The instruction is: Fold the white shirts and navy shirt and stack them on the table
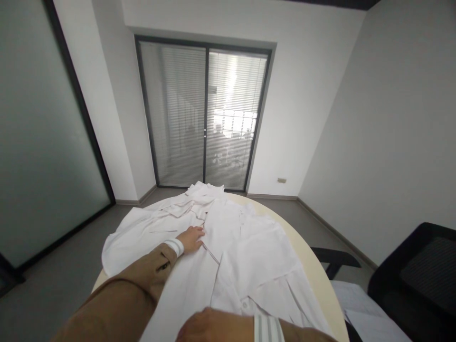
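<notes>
A white shirt (252, 242) is spread in loose folds across a round table, with a small button visible low on its front. My left hand (191, 239) reaches forward onto the shirt, its bent fingers closed at an edge of the cloth. Close to me, at the bottom of the view, my right hand (215, 327) is curled over the near part of the shirt. Its fingertips are out of sight, and it appears to grip the fabric.
The pale table's (322, 280) curved rim shows at the right. Beside it stands a black office chair (416, 280), with white cloth (370, 308) lying on its seat. Beyond the table is a glazed door (204, 118) with blinds. A frosted glass panel (46, 133) stands at left.
</notes>
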A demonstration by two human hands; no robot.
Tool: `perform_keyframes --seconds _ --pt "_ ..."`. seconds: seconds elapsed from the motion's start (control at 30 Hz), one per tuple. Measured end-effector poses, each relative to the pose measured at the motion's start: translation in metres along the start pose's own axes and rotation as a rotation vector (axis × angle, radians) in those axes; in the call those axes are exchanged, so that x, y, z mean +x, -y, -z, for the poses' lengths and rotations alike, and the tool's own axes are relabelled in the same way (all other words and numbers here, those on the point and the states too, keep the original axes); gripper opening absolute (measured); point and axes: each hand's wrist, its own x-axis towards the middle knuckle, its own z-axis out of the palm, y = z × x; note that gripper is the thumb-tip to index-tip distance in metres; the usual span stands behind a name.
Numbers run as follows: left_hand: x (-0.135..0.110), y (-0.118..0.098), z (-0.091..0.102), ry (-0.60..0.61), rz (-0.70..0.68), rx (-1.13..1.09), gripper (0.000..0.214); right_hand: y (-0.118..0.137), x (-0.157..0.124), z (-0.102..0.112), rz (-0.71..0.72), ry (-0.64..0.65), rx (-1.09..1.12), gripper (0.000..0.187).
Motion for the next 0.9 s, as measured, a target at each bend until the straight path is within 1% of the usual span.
perform_keyframes --seconds 0.03,0.07,0.1,0.13,0.17,0.2,0.27,0.4,0.47,0.5,0.57,0.63,0.67,0.7,0.73,0.77,0.83,0.9 --pt "0.001 0.001 0.001 0.011 0.000 0.002 0.035 -0.001 -0.003 0.013 -0.074 -0.047 -0.013 0.042" --pt "0.001 0.002 0.003 0.019 0.001 0.004 0.035 -0.002 -0.009 0.026 -0.196 -0.113 -0.062 0.045" --pt "0.000 0.002 0.004 0.021 0.005 0.005 0.035 -0.005 -0.015 0.038 -0.289 -0.126 -0.115 0.052" --pt "-0.001 0.001 0.005 0.018 0.008 0.007 0.036 -0.009 -0.022 0.048 -0.356 -0.120 -0.164 0.054" --pt "-0.003 -0.002 0.005 0.013 0.012 0.010 0.037 -0.013 -0.029 0.055 -0.410 -0.111 -0.211 0.052" --pt "-0.005 -0.005 0.005 0.008 0.015 0.016 0.038 -0.018 -0.035 0.059 -0.449 -0.105 -0.246 0.050" --pt "-0.011 -0.014 0.003 0.007 0.023 0.035 0.041 -0.029 -0.043 0.062 -0.506 -0.113 -0.280 0.045" --pt "-0.021 -0.034 -0.003 0.014 0.045 0.084 0.043 -0.041 -0.042 0.055 -0.625 -0.163 -0.277 0.032" --pt "-0.024 -0.044 -0.005 0.000 0.065 0.102 0.043 -0.044 -0.037 0.055 -0.645 -0.181 -0.227 0.027" --pt "-0.025 -0.048 -0.007 -0.009 0.076 0.110 0.043 -0.046 -0.036 0.058 -0.617 -0.187 -0.173 0.026" --pt "-0.028 -0.055 -0.011 -0.054 0.090 0.110 0.043 -0.051 -0.036 0.067 -0.515 -0.206 -0.030 0.029" --pt "-0.033 -0.060 -0.017 -0.155 0.077 0.079 0.042 -0.060 -0.043 0.080 -0.454 -0.237 0.077 0.036" --pt "-0.037 -0.061 -0.021 -0.217 0.040 0.057 0.042 -0.066 -0.050 0.086 -0.472 -0.254 0.086 0.039" --pt "-0.041 -0.062 -0.024 -0.271 -0.029 0.031 0.043 -0.073 -0.058 0.092 -0.522 -0.275 0.066 0.042" --pt "-0.046 -0.063 -0.027 -0.307 -0.127 0.003 0.043 -0.080 -0.068 0.096 -0.586 -0.289 0.024 0.042" --pt "-0.051 -0.063 -0.029 -0.318 -0.243 -0.022 0.044 -0.088 -0.080 0.099 -0.652 -0.293 -0.029 0.040" --pt "-0.060 -0.064 -0.031 -0.275 -0.467 -0.070 0.052 -0.103 -0.107 0.102 -0.782 -0.309 -0.123 0.044" --pt "-0.066 -0.068 -0.032 -0.198 -0.602 -0.105 0.065 -0.116 -0.133 0.098 -0.951 -0.280 -0.184 0.056"
